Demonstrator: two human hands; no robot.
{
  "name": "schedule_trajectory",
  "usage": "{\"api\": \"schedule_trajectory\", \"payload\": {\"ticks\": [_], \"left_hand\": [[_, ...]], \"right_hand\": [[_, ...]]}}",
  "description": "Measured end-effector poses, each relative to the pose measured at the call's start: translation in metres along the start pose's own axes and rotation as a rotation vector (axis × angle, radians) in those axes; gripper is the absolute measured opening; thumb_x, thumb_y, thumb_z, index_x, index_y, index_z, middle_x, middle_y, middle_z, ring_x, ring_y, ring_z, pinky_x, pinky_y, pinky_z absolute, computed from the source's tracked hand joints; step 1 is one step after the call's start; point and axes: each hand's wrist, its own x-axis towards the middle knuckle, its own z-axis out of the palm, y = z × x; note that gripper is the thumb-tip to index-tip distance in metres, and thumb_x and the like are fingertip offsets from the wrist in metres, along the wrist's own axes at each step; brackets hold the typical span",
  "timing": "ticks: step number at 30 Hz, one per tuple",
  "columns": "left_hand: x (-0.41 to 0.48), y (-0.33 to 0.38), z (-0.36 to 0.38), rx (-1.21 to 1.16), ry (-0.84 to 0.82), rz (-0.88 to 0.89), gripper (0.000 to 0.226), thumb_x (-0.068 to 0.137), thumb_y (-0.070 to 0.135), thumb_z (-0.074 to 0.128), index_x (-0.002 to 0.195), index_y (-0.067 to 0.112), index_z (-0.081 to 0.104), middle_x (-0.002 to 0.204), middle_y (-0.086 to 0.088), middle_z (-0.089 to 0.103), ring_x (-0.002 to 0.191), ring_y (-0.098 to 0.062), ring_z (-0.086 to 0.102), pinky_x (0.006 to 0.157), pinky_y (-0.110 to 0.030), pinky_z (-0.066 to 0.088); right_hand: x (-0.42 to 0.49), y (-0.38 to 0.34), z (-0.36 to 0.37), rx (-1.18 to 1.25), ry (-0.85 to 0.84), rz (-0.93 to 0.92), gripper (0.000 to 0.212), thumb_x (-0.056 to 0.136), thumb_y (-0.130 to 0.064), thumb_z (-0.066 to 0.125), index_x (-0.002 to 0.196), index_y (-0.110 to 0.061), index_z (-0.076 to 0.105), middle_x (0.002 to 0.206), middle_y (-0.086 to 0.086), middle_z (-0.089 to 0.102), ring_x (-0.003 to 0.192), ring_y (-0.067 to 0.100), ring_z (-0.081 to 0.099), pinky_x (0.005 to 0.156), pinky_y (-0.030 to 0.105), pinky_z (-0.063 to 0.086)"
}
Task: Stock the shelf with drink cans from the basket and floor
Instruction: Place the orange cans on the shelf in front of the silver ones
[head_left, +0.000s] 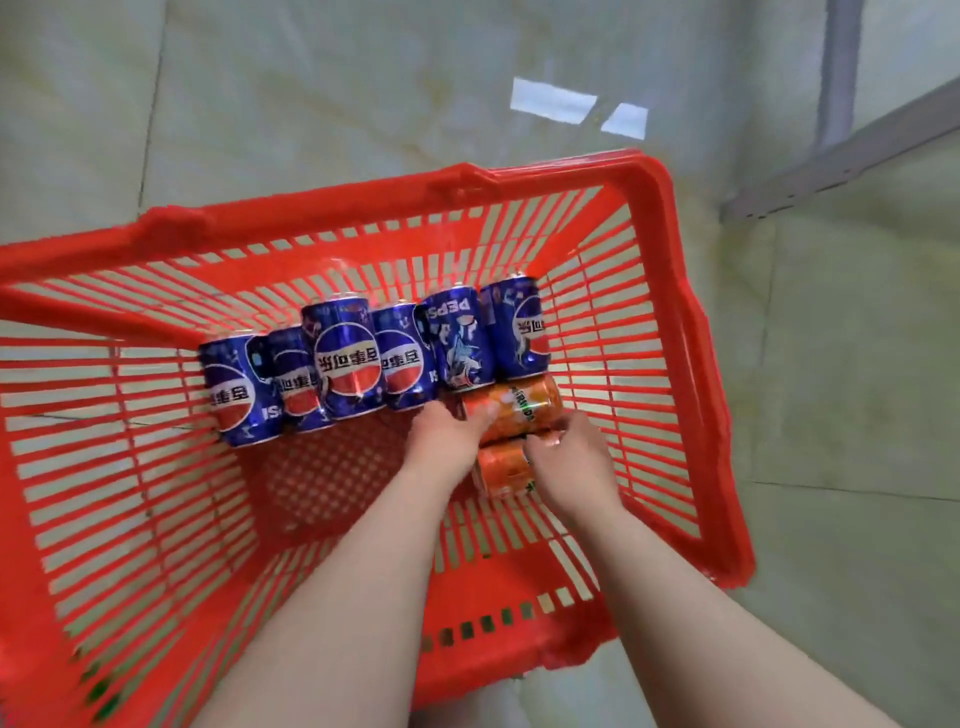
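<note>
A red plastic basket (691, 322) stands on the floor below me. Several blue Pepsi cans (345, 364) lie in a row along its far side. Two orange cans lie at the right end, one behind the other. My left hand (447, 436) reaches in and its fingers curl over the left end of the far orange can (519, 408). My right hand (569, 457) grips the right side of the near orange can (501, 467), which is partly hidden under both hands.
Pale green floor tiles (311, 104) surround the basket. A grey metal shelf leg and base rail (852, 150) stand at the upper right, beyond the basket's right rim.
</note>
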Motion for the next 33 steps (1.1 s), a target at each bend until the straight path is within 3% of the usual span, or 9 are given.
{"api": "schedule_trajectory", "payload": {"ticks": [5,8,13,17,20,23,26,30,33], "left_hand": [[0.019,-0.005,0.024,-0.3,0.011,-0.181,0.097,0.078,0.051,0.07,0.14,-0.003,0.02,0.142,-0.016,0.041,0.127,-0.029,0.045,0.104,-0.034,0.036],[0.028,-0.006,0.032,-0.397,0.001,-0.225,0.108,0.07,0.056,0.075,0.141,0.002,0.015,0.14,-0.015,0.041,0.125,-0.03,0.046,0.105,-0.039,0.039],[0.035,-0.005,0.038,-0.543,0.094,-0.26,0.126,0.047,0.053,0.086,0.145,0.011,0.017,0.138,-0.016,0.044,0.123,-0.036,0.049,0.099,-0.051,0.046],[0.032,-0.006,0.037,-0.68,0.103,-0.289,0.125,0.041,0.048,0.089,0.142,0.015,0.023,0.133,-0.014,0.05,0.116,-0.036,0.056,0.092,-0.053,0.05],[0.023,-0.009,0.036,-0.737,0.161,-0.279,0.124,0.038,0.052,0.089,0.14,0.018,0.027,0.131,-0.013,0.052,0.113,-0.036,0.058,0.088,-0.053,0.052],[0.006,-0.014,0.025,-0.777,0.15,-0.276,0.111,0.034,0.055,0.088,0.126,0.011,0.045,0.119,-0.009,0.061,0.098,-0.029,0.064,0.079,-0.043,0.056],[-0.005,-0.025,0.011,-0.745,0.154,-0.272,0.078,0.066,0.037,0.085,0.126,0.008,0.046,0.118,-0.006,0.056,0.096,-0.019,0.054,0.071,-0.025,0.045],[-0.022,-0.043,-0.016,-0.471,0.265,-0.234,0.088,0.065,0.041,0.085,0.133,0.007,0.041,0.133,-0.013,0.049,0.118,-0.031,0.05,0.094,-0.034,0.042],[-0.03,-0.051,-0.04,-0.221,0.344,-0.192,0.089,0.059,0.045,0.086,0.129,0.012,0.044,0.131,-0.015,0.04,0.116,-0.035,0.049,0.098,-0.039,0.043]], "right_hand": [[0.008,0.007,0.021,-0.163,0.069,-0.031,0.034,0.09,-0.022,0.054,0.12,-0.008,0.054,0.125,0.012,0.057,0.118,0.034,0.049,0.1,0.041,0.033],[0.012,0.009,0.021,-0.079,0.087,-0.002,0.031,0.091,-0.014,0.049,0.121,-0.011,0.052,0.126,0.009,0.057,0.119,0.033,0.048,0.097,0.038,0.036],[0.011,0.013,0.011,-0.01,0.122,0.058,0.032,0.092,-0.011,0.047,0.124,-0.015,0.051,0.119,0.003,0.062,0.108,0.025,0.059,0.078,0.031,0.046],[0.011,0.015,0.013,-0.028,0.128,0.036,0.031,0.089,-0.011,0.054,0.12,-0.016,0.053,0.114,0.002,0.063,0.102,0.023,0.062,0.084,0.039,0.055],[0.01,0.022,0.016,-0.08,0.105,-0.003,0.038,0.085,-0.011,0.064,0.121,-0.014,0.053,0.116,0.003,0.063,0.104,0.023,0.061,0.084,0.036,0.055],[0.01,0.023,0.019,-0.15,0.056,-0.012,0.042,0.081,-0.011,0.067,0.121,-0.012,0.054,0.116,0.006,0.061,0.104,0.025,0.06,0.083,0.034,0.054],[0.012,0.02,0.024,-0.213,0.0,-0.023,0.042,0.078,-0.014,0.067,0.118,-0.012,0.055,0.117,0.009,0.059,0.103,0.028,0.06,0.085,0.038,0.055],[0.015,0.01,0.031,-0.159,0.041,0.065,0.053,0.081,-0.021,0.068,0.127,-0.004,0.048,0.125,0.016,0.055,0.111,0.034,0.057,0.093,0.046,0.052],[0.02,0.001,0.038,-0.139,0.048,0.21,0.062,0.089,-0.047,0.059,0.128,0.001,0.052,0.127,0.018,0.058,0.115,0.035,0.056,0.096,0.043,0.049]]}}
